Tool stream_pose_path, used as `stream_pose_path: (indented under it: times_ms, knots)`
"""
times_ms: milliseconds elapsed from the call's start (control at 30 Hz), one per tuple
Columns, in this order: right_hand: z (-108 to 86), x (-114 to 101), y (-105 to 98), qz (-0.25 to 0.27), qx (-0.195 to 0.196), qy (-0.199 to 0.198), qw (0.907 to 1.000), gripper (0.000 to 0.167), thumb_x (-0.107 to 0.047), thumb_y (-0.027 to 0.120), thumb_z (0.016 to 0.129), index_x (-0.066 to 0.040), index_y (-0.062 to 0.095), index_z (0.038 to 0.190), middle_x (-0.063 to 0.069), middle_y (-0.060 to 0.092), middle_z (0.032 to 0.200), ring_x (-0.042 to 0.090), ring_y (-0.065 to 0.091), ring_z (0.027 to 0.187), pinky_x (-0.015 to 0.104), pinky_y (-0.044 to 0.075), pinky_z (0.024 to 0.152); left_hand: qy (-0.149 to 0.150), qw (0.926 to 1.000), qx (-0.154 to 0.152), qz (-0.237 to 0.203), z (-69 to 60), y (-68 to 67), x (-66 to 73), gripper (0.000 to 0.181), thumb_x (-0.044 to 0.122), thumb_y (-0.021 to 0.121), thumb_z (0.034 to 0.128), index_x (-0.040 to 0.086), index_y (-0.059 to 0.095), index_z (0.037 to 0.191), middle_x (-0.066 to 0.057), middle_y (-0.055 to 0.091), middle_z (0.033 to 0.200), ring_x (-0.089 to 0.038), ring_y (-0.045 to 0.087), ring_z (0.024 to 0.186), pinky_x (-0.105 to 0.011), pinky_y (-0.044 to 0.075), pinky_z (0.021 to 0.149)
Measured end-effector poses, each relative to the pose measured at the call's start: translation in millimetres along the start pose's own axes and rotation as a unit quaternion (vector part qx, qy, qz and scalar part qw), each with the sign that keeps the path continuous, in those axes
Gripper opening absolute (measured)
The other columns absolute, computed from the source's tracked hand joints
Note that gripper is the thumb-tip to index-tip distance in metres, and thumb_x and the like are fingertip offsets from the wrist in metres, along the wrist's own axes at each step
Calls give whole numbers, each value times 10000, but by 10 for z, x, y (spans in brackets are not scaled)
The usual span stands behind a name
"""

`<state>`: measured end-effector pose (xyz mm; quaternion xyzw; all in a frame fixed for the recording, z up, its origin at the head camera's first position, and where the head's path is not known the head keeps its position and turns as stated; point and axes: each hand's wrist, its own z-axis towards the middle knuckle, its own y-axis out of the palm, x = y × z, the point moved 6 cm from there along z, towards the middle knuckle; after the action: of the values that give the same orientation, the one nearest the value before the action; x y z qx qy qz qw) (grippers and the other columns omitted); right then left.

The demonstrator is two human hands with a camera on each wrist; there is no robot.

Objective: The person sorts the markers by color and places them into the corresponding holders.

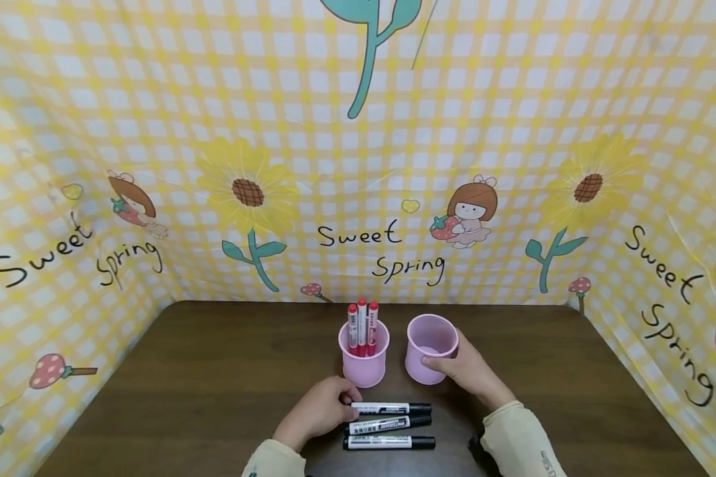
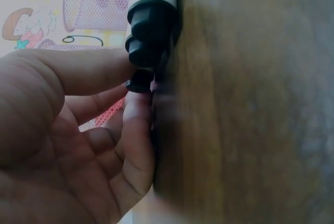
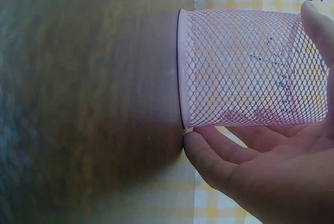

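Observation:
Three black-capped white markers lie side by side on the table. My left hand (image 1: 321,409) pinches the left end of the farthest marker (image 1: 388,408) between thumb and fingers; its black end (image 2: 140,82) shows between them in the left wrist view. Nearer me are the middle marker (image 1: 382,424) and the nearest marker (image 1: 388,442). My right hand (image 1: 474,371) is curled round the right side of an empty pink mesh cup (image 1: 425,374), thumb at its front; the cup (image 3: 240,67) stands upright on the table.
Left of the empty cup, a second pink cup (image 1: 364,372) holds three red-capped markers (image 1: 362,328). A dark object (image 1: 480,454) lies by my right sleeve. Yellow checked cloth (image 1: 358,165) hangs behind and beside the brown table (image 1: 215,371).

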<state>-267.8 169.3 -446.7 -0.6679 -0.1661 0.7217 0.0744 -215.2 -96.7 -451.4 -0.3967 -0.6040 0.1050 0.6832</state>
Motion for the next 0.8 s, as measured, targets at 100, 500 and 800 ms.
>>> stream_pose_path:
  times_ms: [100,500,800]
  knots:
    - [0,-7,9,86,-3,-29,10000,793,-169,857,808,21,423,1444,201,586,1304,337,553,1184,416,432,981,105,9999,64,-96,-2,-24,-11,93,77,764,819,104,704,885,38,568,792,-143,525,770,-343,448,697]
    - [-5,18,36,177,-93,-113,9997,795,-143,850,807,8,421,1458,208,583,1314,354,547,1198,420,434,987,-79,9874,-192,-1572,5,-32,-110,100,71,723,886,20,687,964,-15,614,772,-166,581,678,-333,515,552]
    - [30,-18,-8,192,-45,-210,9996,783,-148,856,800,-6,441,1448,197,594,1299,345,553,1190,426,436,984,-51,9748,-197,-2222,98,-52,-127,176,32,730,888,-41,740,1048,-54,684,823,-194,662,759,-355,583,662]
